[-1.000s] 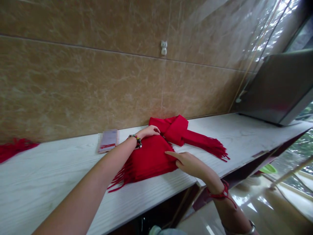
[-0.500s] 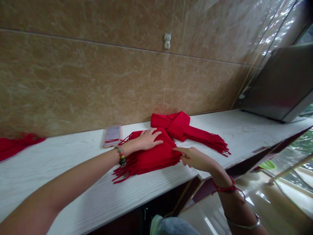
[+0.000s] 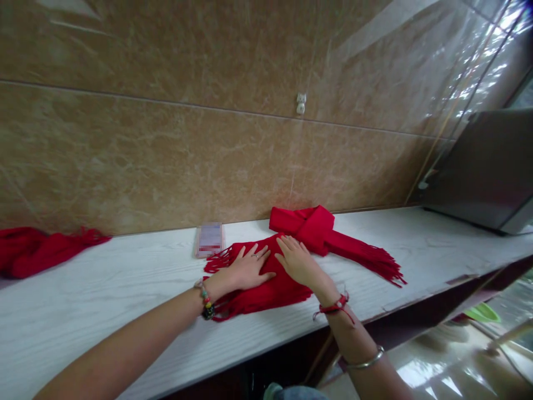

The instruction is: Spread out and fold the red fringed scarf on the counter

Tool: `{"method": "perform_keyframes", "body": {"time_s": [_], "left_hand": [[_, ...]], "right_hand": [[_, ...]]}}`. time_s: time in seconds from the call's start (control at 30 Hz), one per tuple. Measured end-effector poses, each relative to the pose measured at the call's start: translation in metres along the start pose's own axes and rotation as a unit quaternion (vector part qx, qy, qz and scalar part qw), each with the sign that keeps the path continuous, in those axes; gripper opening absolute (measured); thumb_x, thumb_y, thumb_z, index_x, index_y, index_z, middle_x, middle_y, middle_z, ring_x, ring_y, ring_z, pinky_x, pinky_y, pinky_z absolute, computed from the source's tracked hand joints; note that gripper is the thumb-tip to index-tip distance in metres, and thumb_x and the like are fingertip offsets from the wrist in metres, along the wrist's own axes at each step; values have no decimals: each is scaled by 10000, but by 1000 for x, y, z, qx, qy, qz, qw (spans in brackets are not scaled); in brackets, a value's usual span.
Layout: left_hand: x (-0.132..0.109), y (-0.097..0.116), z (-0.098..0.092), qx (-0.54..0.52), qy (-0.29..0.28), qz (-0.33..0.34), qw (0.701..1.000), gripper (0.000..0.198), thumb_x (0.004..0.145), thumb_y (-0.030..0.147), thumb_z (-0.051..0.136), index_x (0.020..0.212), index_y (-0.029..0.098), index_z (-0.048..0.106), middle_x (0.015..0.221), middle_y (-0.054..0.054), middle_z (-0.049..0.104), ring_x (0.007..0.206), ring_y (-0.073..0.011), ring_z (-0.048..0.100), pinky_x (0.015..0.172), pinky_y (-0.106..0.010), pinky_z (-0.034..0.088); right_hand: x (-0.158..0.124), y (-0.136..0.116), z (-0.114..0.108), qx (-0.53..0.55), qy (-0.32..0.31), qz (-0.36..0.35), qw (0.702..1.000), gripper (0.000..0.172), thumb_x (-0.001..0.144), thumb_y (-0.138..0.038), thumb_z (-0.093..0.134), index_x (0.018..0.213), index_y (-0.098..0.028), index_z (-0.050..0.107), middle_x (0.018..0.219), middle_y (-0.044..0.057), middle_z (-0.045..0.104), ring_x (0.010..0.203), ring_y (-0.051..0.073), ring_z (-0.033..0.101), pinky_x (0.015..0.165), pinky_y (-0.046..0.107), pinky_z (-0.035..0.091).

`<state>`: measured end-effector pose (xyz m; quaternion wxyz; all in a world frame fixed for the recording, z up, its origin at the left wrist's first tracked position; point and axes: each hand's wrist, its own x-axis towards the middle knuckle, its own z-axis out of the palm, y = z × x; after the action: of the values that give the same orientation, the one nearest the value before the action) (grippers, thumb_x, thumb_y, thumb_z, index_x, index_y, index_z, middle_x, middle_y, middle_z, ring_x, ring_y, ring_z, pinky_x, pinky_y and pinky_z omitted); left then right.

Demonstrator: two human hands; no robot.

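Note:
A folded red scarf [image 3: 266, 297] with fringed ends lies flat on the white counter. On its left part rests my left hand [image 3: 250, 269], palm down with the fingers spread. My right hand [image 3: 297, 260] lies flat on the scarf's upper right part, fingers stretched out. Neither hand grips the cloth. Just behind, against the wall, is a second red scarf [image 3: 314, 228], looped over itself, its fringed end trailing to the right.
Beside the folded scarf's back left corner lies a phone [image 3: 210, 240]. More red cloth [image 3: 45, 253] sits at the counter's far left. A grey appliance [image 3: 478, 166] stands on the right of the counter [image 3: 137, 289]. Below right is a green basin [image 3: 483, 312].
My right hand has moved from the folded scarf's right edge onto its top and opened flat. My left hand stays on the scarf. The view has tilted up and shifted left.

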<state>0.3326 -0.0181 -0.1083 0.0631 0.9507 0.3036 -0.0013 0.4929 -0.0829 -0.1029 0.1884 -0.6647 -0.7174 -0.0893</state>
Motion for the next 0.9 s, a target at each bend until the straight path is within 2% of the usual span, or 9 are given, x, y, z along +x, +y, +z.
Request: {"method": "perform_keyframes", "body": {"time_s": [0.07,0.13,0.37,0.53,0.67,0.73,0.83,0.9], "left_hand": [[-18,-7,0,5,-10,-18,1000,773,794,661,223,1387,172,145,1453,-85,131,1322,-300,67,1035,-511,96],[-41,-21,0,12,-9,-34,999,777,790,664,233,1386,172,154,1449,-89,146,1324,-286,74,1039,-503,94],[-134,-85,0,35,30,-104,994,774,799,642,251,1385,144,154,1446,-94,140,1328,-235,91,1062,-444,96],[-180,-132,-2,31,40,-160,986,773,797,638,252,1387,148,154,1450,-86,127,1328,-232,94,1066,-415,107],[-202,-168,-1,-7,35,-238,971,796,790,652,208,1394,144,107,1457,-90,67,1329,-246,77,1058,-411,129],[-210,-180,0,-29,24,-288,957,805,786,655,194,1397,143,85,1456,-102,63,1327,-261,75,1053,-429,127],[-219,-182,-3,-42,11,-336,941,778,789,650,193,1397,176,90,1452,-117,93,1322,-285,82,1037,-476,126],[-224,-177,-11,-35,7,-343,939,744,801,626,216,1392,184,123,1449,-132,103,1319,-301,82,1022,-511,132]], "right_hand": [[0,-15,14,1,-50,-20,999,437,878,-259,347,1281,-99,401,1342,160,385,1248,268,312,968,465,305],[-2,-36,23,14,-71,-37,997,447,885,-260,325,1294,-91,386,1355,160,362,1260,260,295,976,453,302],[8,-134,33,38,-51,-113,992,479,878,-280,336,1300,-55,371,1371,165,327,1277,267,255,1015,465,240],[20,-194,39,40,-83,-169,981,488,882,-306,339,1299,-54,373,1371,182,312,1278,278,248,1029,473,199],[30,-223,42,26,-130,-162,978,535,884,-360,336,1312,-40,346,1375,220,276,1279,305,232,1012,465,228],[37,-231,41,15,-160,-156,974,556,884,-378,332,1328,-43,316,1390,221,242,1287,311,204,1012,462,225],[44,-237,37,1,-199,-144,969,579,884,-399,327,1344,-51,284,1405,213,212,1294,321,173,1017,479,199],[44,-239,32,7,-215,-155,964,627,873,-449,328,1342,-35,281,1406,221,205,1296,328,156,1020,488,184]]}}
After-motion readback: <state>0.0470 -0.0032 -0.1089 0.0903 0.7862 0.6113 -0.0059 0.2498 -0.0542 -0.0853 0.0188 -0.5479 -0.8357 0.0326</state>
